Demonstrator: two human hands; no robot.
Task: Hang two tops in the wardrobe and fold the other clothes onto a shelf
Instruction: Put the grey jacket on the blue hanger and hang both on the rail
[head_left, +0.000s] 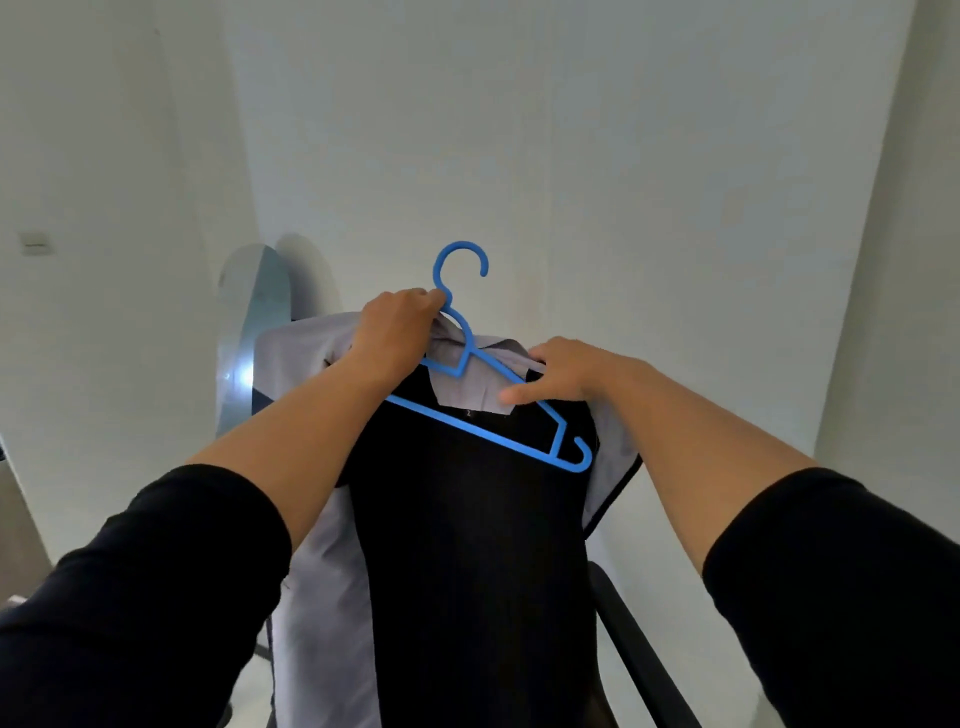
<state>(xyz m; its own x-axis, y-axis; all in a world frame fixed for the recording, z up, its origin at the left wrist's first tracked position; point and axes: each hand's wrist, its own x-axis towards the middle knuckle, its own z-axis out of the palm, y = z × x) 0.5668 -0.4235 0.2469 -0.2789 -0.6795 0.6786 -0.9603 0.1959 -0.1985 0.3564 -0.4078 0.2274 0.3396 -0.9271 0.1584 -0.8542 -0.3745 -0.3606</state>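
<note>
A black and grey top (467, 545) hangs in front of me at chest height, held up in the air. A blue plastic hanger (488, 431) lies tilted across its neck, hook (460, 265) pointing up. My left hand (395, 332) grips the hanger's neck together with the grey collar. My right hand (566, 374) pinches the grey fabric at the right shoulder, over the hanger's right arm. The hanger's right end (579, 457) sticks out over the black front. Its left end is hidden behind my left wrist.
White walls (571, 156) fill the view ahead. An oval mirror (249, 332) leans against the wall at the left. A dark chair arm (639, 660) shows at lower right. A light switch (35, 243) sits on the left wall.
</note>
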